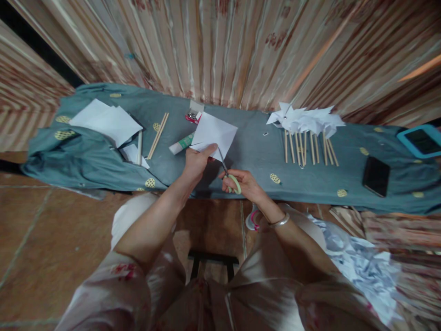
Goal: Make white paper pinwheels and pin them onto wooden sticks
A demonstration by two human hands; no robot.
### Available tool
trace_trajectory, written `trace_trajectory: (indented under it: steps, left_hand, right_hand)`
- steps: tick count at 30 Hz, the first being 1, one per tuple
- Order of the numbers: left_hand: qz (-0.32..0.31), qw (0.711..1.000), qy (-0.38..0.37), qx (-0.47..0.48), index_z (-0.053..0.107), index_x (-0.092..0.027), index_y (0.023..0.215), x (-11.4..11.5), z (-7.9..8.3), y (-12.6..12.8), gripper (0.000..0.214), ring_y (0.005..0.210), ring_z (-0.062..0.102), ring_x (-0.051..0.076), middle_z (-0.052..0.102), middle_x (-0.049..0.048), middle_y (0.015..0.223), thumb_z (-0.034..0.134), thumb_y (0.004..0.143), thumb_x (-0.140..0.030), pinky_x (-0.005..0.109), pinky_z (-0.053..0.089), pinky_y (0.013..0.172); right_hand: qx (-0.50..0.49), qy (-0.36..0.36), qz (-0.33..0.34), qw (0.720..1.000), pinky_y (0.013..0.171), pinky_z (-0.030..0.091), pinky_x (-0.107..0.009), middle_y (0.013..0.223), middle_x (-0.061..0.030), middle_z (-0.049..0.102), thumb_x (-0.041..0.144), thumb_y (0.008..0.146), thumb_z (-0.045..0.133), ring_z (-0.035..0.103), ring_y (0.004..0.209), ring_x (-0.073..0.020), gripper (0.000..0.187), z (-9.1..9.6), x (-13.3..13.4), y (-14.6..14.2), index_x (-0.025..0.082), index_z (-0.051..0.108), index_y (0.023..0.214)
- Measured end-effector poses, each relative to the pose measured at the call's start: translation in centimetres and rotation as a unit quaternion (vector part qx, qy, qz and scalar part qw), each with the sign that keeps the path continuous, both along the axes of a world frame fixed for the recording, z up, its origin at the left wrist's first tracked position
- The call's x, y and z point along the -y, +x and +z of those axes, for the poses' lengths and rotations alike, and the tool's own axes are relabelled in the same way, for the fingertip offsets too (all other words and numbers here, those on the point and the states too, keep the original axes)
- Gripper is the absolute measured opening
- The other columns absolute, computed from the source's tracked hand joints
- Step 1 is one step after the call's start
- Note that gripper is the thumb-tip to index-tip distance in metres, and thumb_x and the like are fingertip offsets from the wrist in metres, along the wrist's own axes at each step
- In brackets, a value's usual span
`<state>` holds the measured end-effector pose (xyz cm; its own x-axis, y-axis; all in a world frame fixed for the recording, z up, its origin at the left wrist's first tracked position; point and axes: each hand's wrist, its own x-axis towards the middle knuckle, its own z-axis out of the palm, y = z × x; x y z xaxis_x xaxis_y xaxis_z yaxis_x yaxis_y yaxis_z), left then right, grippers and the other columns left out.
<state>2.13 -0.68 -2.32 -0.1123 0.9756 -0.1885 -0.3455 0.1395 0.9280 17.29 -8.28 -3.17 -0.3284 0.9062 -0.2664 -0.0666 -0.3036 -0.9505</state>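
My left hand [199,161] pinches a square of white paper [216,132] by its near edge, thumb on top. A slit shows near the sheet's left corner. In my right hand [243,181] is a pair of scissors [233,182] with pale green handles, fingers through the loops. Their blades point away from me and meet the paper's near corner. Behind the sheet lies a small open red-and-white box [193,115] of shiny metal bits. A green-and-white tube [182,143] rests left of my left hand, partly covered by the paper.
White paper pinwheels [306,120] on wooden sticks lie at the right. A phone [376,176] and a blue-framed device [421,141] are farther right. Paper sheets [106,122] and loose sticks [158,136] lie left. Crumpled paper [361,262] sits low right; a curtain [220,55] hangs behind.
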Motion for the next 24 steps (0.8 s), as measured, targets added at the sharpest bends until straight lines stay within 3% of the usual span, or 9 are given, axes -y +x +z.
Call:
trace_trajectory:
  steps: [24]
  left_hand:
    - [0.001, 1.000, 0.007, -0.003, 0.067, -0.013, 0.077, -0.02, 0.01, -0.08, 0.037, 0.058, 0.058, 0.013, 0.069, 0.0031, 0.072, 0.083, 0.050, -0.034, 0.021, 0.044, 0.047]
  right_hand:
    - [0.005, -0.015, -0.017, 1.000, 0.055, 0.048, -0.022, 0.060, 0.0044, 0.063, 0.051, 0.058, 0.087, 0.056, 0.053, -0.0077, 0.045, -0.33, -0.15, -0.03, 0.019, 0.070, 0.084]
